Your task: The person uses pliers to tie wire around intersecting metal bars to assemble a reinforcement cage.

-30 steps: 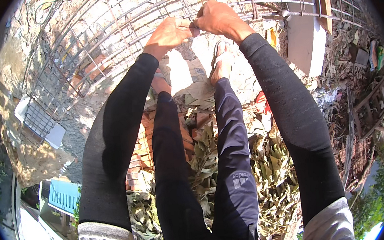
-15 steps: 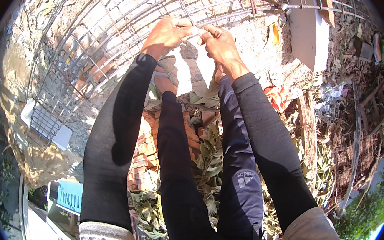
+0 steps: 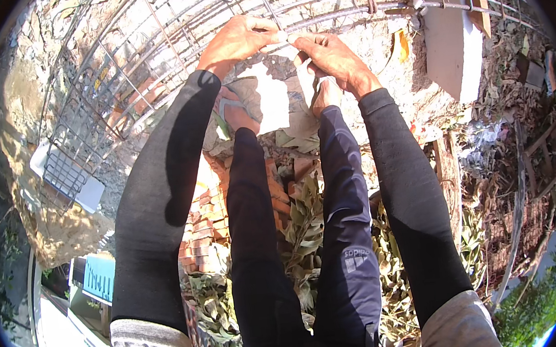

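Observation:
A long steel rebar cage (image 3: 323,15) with thin crossbars curves across the top of the view. At its near bar, my left hand (image 3: 237,41) is closed in a pinch, thumb and forefinger pointing right. My right hand (image 3: 334,56) meets it from the other side, thumb and forefinger also pinched, the other fingers curled below. Between the fingertips is a small whitish piece (image 3: 282,36), too small and bright to name; the fingertips hide most of it. Whether it touches the bar I cannot tell.
My sandalled feet (image 3: 241,118) stand below the hands on rubble. A grey board (image 3: 441,40) lies under the cage at right. Stacked bricks (image 3: 210,226) and dry leaves (image 3: 304,227) lie around my legs. A white panel (image 3: 90,194) sits at left, a wooden post (image 3: 449,185) at right.
My right hand has shifted slightly right and up, its wrist now farther from the left one. The left hand has risen a little. Both sets of fingertips stay close together at the bar.

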Action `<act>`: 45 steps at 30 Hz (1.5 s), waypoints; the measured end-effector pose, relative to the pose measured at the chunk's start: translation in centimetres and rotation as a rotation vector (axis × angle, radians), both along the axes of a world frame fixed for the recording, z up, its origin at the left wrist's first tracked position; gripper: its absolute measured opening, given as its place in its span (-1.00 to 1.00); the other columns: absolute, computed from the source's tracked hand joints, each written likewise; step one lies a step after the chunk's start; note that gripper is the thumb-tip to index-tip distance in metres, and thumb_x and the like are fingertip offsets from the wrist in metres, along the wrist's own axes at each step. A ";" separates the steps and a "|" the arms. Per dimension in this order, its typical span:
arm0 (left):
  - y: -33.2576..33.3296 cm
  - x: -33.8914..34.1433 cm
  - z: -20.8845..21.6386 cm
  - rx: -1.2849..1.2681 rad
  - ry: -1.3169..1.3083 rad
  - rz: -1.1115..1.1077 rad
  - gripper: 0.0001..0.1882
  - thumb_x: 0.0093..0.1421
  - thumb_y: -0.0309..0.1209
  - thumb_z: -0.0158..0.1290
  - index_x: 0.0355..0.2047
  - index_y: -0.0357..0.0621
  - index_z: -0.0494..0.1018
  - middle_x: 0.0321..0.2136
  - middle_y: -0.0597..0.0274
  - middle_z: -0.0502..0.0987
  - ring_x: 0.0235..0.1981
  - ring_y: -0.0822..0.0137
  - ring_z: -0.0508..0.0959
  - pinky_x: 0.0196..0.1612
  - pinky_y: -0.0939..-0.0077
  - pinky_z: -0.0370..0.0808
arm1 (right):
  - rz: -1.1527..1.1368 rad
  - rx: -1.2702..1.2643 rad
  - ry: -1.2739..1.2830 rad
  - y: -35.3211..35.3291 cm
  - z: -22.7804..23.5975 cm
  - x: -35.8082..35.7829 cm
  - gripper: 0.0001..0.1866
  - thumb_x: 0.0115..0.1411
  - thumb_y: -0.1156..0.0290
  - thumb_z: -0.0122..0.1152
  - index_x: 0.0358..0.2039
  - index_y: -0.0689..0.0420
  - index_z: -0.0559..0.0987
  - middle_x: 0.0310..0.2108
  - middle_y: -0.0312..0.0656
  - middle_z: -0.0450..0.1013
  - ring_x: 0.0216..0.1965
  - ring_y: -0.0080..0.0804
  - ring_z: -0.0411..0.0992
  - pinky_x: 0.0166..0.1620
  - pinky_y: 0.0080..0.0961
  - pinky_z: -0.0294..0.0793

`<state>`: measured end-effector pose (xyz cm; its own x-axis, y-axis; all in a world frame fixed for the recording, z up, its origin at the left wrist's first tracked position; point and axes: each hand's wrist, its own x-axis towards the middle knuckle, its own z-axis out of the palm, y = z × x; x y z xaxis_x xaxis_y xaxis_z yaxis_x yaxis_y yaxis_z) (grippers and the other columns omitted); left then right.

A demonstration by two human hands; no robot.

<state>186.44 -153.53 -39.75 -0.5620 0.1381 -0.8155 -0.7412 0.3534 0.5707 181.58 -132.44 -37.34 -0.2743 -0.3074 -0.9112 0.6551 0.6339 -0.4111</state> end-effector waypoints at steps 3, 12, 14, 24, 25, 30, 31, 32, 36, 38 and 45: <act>0.0 0.3 -0.2 -0.062 0.071 -0.006 -0.66 0.20 -0.16 0.24 -0.13 -0.10 0.66 -0.51 0.33 0.57 -0.47 0.52 0.48 -0.37 0.54 0.40 | 0.020 -0.005 0.050 -0.4 0.3 0.6 -0.69 0.28 0.15 0.15 -0.30 0.14 0.67 -0.53 -0.36 0.53 -0.57 -0.65 0.32 -0.39 -0.59 0.37; 0.1 0.9 -0.9 0.063 0.074 0.162 -0.69 0.21 -0.21 0.24 -0.15 -0.15 0.66 -0.47 0.34 0.59 -0.45 0.53 0.48 -0.35 0.56 0.40 | 0.269 -0.014 0.223 -0.6 -0.5 -0.4 -0.60 0.31 0.10 0.07 -0.17 0.19 0.64 -0.34 -0.12 0.59 -0.28 -0.30 0.54 -0.10 -0.36 0.51; 0.8 0.3 -0.3 -0.017 0.070 0.049 -0.71 0.22 -0.27 0.24 -0.14 -0.19 0.65 -0.41 0.34 0.62 -0.42 0.54 0.49 -0.33 0.58 0.42 | 0.376 0.005 0.342 0.3 -1.2 -0.2 -0.57 0.32 0.08 0.03 -0.13 0.19 0.63 -0.26 -0.04 0.60 -0.18 -0.16 0.56 -0.03 -0.30 0.50; 0.2 1.5 -1.2 0.075 0.133 0.209 -0.61 0.19 -0.20 0.30 -0.08 -0.20 0.65 -0.38 0.36 0.64 -0.40 0.54 0.51 -0.29 0.60 0.46 | 0.255 -0.157 0.227 0.3 -2.1 -0.1 -0.53 0.33 0.00 -0.02 0.00 0.09 0.58 -0.05 -0.02 0.52 0.01 -0.12 0.47 0.08 -0.25 0.41; 0.5 1.5 -0.8 0.006 0.133 0.162 -0.64 0.20 -0.19 0.29 -0.10 -0.16 0.66 -0.41 0.36 0.64 -0.40 0.54 0.51 -0.29 0.59 0.45 | 0.249 -0.174 0.240 0.6 -2.3 0.0 -0.54 0.32 0.01 0.00 0.00 0.07 0.59 -0.08 -0.02 0.53 -0.01 -0.14 0.48 0.06 -0.25 0.42; 1.8 1.6 0.6 -0.188 0.169 0.114 -0.71 0.21 -0.17 0.26 -0.15 -0.05 0.70 -0.49 0.36 0.62 -0.44 0.54 0.51 -0.30 0.57 0.43 | 0.085 0.059 0.379 1.0 -0.1 3.7 -0.66 0.29 0.20 0.13 0.02 0.02 0.61 -0.31 -0.08 0.59 -0.18 -0.15 0.56 0.04 -0.23 0.46; 1.5 1.7 0.5 -0.205 0.128 0.121 -0.71 0.21 -0.17 0.26 -0.16 -0.04 0.70 -0.50 0.37 0.62 -0.44 0.54 0.51 -0.30 0.57 0.43 | -0.021 0.111 0.428 0.7 1.8 4.9 -0.68 0.28 0.29 0.14 0.02 0.01 0.61 -0.33 -0.09 0.61 -0.21 -0.14 0.58 0.05 -0.24 0.46; 1.2 1.6 0.4 -0.221 0.091 0.127 -0.72 0.20 -0.17 0.26 -0.17 -0.04 0.70 -0.50 0.38 0.62 -0.45 0.54 0.51 -0.30 0.56 0.43 | -0.129 0.162 0.479 0.3 3.2 5.6 -0.69 0.27 0.38 0.15 0.03 0.00 0.62 -0.35 -0.10 0.62 -0.24 -0.12 0.60 0.07 -0.24 0.46; 1.1 1.4 -1.1 -0.128 0.184 0.161 -0.75 0.13 -0.25 0.31 -0.21 -0.04 0.71 -0.56 0.28 0.62 -0.54 0.46 0.55 -0.39 0.46 0.50 | 0.068 0.140 0.998 1.0 3.7 10.0 -0.73 0.18 0.52 0.18 -0.11 0.13 0.68 -0.27 -0.02 0.63 -0.20 -0.03 0.61 0.10 -0.24 0.47; 0.6 1.6 -1.3 -0.142 0.150 0.131 -0.77 0.13 -0.28 0.29 -0.22 -0.03 0.72 -0.53 0.26 0.65 -0.54 0.45 0.58 -0.39 0.46 0.52 | 0.010 0.091 0.940 -0.4 2.7 11.8 -0.70 0.19 0.54 0.12 -0.07 0.14 0.66 -0.25 0.03 0.60 -0.22 0.03 0.58 -0.03 -0.23 0.52; 1.4 1.9 0.8 -0.241 0.220 0.153 -0.70 0.17 -0.27 0.24 -0.17 -0.20 0.66 -0.24 0.11 0.66 -0.23 0.26 0.64 -0.13 0.35 0.54 | 0.048 0.141 0.690 -6.3 -3.6 12.7 -0.68 0.30 0.33 0.13 0.01 0.15 0.57 -0.11 0.08 0.57 -0.06 0.00 0.54 0.00 -0.18 0.51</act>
<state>188.34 -152.17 -38.91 -0.7269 -0.1430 -0.6717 -0.6648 0.3922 0.6358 194.33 -138.75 -40.93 -0.7928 -0.2253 -0.5663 0.2449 0.7332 -0.6344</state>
